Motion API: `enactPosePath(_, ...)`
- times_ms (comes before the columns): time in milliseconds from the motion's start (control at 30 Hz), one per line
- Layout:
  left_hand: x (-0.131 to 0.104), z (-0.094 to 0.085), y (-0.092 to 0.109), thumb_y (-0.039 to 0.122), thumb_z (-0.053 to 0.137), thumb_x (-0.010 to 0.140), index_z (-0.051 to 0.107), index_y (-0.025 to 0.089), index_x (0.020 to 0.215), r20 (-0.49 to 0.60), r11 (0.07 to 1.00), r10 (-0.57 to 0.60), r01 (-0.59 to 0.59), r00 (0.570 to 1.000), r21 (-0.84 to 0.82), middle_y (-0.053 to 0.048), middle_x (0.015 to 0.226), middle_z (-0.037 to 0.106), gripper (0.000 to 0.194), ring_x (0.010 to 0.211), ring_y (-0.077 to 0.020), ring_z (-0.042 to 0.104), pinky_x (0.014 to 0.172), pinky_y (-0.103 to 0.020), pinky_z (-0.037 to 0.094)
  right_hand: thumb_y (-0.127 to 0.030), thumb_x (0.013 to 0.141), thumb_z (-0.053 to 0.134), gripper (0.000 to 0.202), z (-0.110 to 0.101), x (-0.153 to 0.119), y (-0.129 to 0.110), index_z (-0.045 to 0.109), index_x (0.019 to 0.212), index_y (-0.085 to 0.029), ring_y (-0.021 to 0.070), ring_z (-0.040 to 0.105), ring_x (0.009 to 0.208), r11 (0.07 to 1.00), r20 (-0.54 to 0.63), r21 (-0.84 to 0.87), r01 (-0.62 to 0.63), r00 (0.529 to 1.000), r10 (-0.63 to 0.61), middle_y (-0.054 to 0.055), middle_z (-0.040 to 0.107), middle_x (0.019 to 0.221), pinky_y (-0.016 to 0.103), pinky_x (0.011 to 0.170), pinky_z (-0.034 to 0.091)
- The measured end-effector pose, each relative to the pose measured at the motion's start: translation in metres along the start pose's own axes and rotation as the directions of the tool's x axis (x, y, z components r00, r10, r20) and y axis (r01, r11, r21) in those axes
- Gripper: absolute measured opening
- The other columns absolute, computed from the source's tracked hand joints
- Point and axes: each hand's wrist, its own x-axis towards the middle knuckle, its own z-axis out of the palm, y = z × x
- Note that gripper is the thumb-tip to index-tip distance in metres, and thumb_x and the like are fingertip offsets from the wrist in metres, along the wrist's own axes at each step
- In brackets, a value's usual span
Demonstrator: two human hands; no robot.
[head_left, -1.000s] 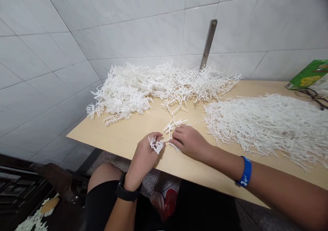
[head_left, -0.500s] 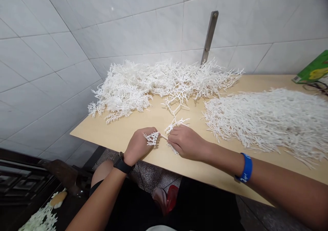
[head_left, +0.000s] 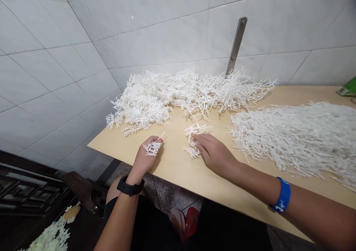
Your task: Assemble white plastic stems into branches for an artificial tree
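My left hand, near the table's front edge, is closed on a small white plastic branch. Its fine twigs fan out over the fingers, and a thin stem points up and right. To the right, my right hand pinches another white branch piece, whose twigs show left of the fingertips; the pinched part is hidden. Just beyond lies a spindly white branch, close to the fingertips. Whether it joins the pinched piece I cannot tell.
Along the tiled wall a tangled heap of white branches covers the back of the wooden table. Flatter white pieces are piled at the right. A metal bracket stands against the wall, and a green package sits at the far right.
My hands have moved apart. The stem that ran between them now sticks out freely from my left hand. The whole view has shifted slightly, so the table appears farther right.
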Motion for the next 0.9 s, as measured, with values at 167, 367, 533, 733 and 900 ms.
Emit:
enactPosePath(167,-0.018,0.009,0.012,0.045,0.067,0.081,0.060,0.019,0.113,-0.015,0.902,-0.140,0.121,0.990,-0.414,-0.002,0.084,0.065,0.042,0.079,-0.0168,0.062,0.072,-0.026,0.046,-0.015,0.096,0.041,0.028,-0.005,-0.007,-0.004,0.060,0.117,-0.017,0.0230,0.064,0.103,0.990,-0.230,0.131,-0.044,0.970,0.074,0.012,0.068,0.111,0.039,0.090,0.051)
enactPosePath(367,-0.031,0.020,0.023,0.045,0.075,0.074,0.057,0.021,0.115,-0.085,0.739,-0.302,0.177,0.949,-0.650,-0.002,0.086,0.067,0.051,0.084,-0.0183,0.065,0.078,-0.028,0.049,-0.012,0.085,0.045,0.022,-0.014,-0.006,-0.009,0.066,0.085,-0.019,0.0187,0.064,0.070,0.969,0.149,0.228,-0.091,0.987,0.058,0.005,0.069,0.078,0.034,0.067,0.054)
enactPosePath(533,-0.032,0.023,0.028,0.043,0.077,0.073,0.057,0.022,0.119,-0.090,0.765,-0.294,0.177,0.952,-0.620,-0.002,0.089,0.066,0.055,0.079,-0.0157,0.064,0.071,-0.025,0.049,-0.018,0.088,0.049,0.050,-0.009,0.008,0.014,0.052,0.138,-0.019,0.0312,0.040,0.140,0.983,-0.069,0.040,-0.180,0.981,0.182,0.014,0.047,0.149,0.053,0.113,0.039)
enactPosePath(733,-0.029,0.029,0.034,0.045,0.073,0.077,0.056,0.022,0.123,0.088,0.793,-0.226,0.236,0.970,-0.562,-0.002,0.089,0.065,0.054,0.077,-0.0159,0.063,0.069,-0.026,0.048,-0.017,0.095,0.043,0.025,-0.007,-0.001,0.004,0.064,0.108,-0.018,0.0224,0.066,0.097,0.979,0.045,0.186,-0.082,0.996,0.075,0.010,0.071,0.104,0.040,0.088,0.054)
enactPosePath(900,-0.026,0.034,0.042,0.045,0.072,0.081,0.055,0.022,0.124,0.276,0.870,-0.084,0.205,0.958,-0.448,0.001,0.077,0.062,0.052,0.070,-0.0145,0.060,0.065,-0.025,0.046,-0.024,0.095,0.053,0.025,-0.014,-0.005,-0.009,0.059,0.119,-0.020,0.0180,0.062,0.085,0.955,0.029,0.295,-0.004,1.000,-0.004,0.008,0.067,0.101,0.033,0.076,0.051)
